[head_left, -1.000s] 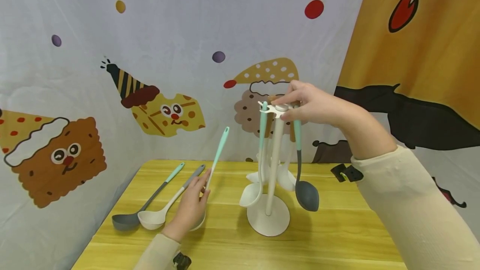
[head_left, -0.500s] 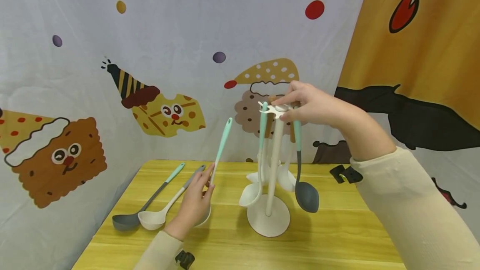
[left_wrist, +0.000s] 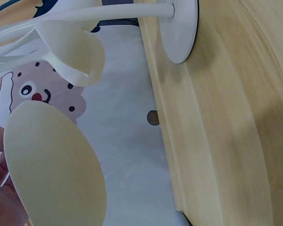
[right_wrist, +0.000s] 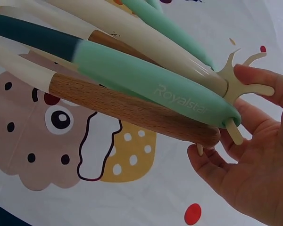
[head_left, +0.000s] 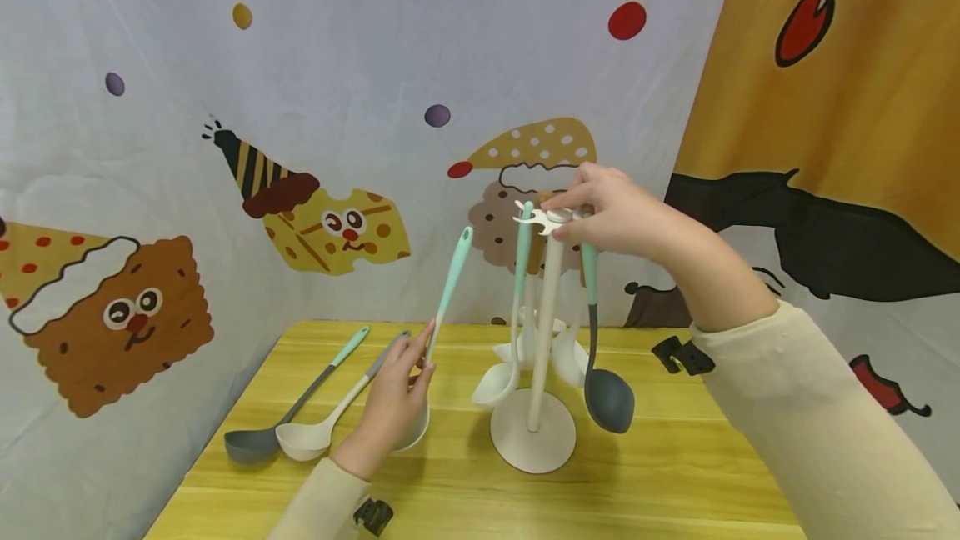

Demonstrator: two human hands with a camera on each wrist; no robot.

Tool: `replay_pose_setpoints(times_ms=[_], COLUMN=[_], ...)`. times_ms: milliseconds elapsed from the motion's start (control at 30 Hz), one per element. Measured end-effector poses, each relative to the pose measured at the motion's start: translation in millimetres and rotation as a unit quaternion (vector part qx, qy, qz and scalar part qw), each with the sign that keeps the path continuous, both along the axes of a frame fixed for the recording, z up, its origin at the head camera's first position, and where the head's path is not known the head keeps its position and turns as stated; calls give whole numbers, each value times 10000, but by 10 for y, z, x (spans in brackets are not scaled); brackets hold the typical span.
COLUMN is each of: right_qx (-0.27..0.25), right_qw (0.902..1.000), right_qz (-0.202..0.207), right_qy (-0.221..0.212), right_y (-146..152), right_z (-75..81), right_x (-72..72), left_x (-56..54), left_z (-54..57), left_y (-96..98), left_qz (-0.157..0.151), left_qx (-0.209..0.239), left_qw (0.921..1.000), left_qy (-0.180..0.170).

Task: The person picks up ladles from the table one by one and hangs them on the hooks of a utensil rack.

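A ladle (head_left: 454,273) is pinched partway along in the left hand (head_left: 393,394), its long axis slanted up and rightward. The rack (head_left: 548,315) is set to that hand's right, its top gripped by the nearer right hand (head_left: 611,211).

- Head view, lower centre: the left grip (head_left: 393,394) covers part of the neck and bowl of the held ladle (head_left: 453,273).
- Head view, right of centre: the right grip (head_left: 611,211) hides part of the top of the rack (head_left: 547,323); the white utensils (head_left: 568,359) at its back are partly covered.
- Head view, bottom: the bench (head_left: 480,502) is cut off.
- Left wrist view, bottom edge: the ladle's bowl is cropped; a grey piece (left_wrist: 181,219) shows too little to identify.
- Right wrist view, right: the lettering on the mint handle (right_wrist: 127,73) ends unclearly.
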State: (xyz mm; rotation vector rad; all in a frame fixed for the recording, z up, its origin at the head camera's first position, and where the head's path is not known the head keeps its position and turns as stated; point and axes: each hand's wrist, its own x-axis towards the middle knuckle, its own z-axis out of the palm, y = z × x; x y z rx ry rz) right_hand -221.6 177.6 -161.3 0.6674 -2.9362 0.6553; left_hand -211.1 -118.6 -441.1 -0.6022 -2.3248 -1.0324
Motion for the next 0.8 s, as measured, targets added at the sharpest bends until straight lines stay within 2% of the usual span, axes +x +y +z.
replay_pose_setpoints(times_ms=[167,400,567,800], right_qx=[56,217,261,218], right_qw=[10000,9991,9974,9981], right_qz=[-6,294,419,370], right_qy=[-59,-238,-519,-437], right_y=[-1,52,80,52], right_z=[8,59,96,92], right_x=[4,-11,-30,-34], left_x=[5,20,38,55], left_z=[41,111,152,226], left_y=[2,31,57,89], left_qz=[-18,-60,-106,-179], left_qx=[-30,-9,45,113], left_qw=[9998,9987,9987,9987], left_qy=[172,501,487,462])
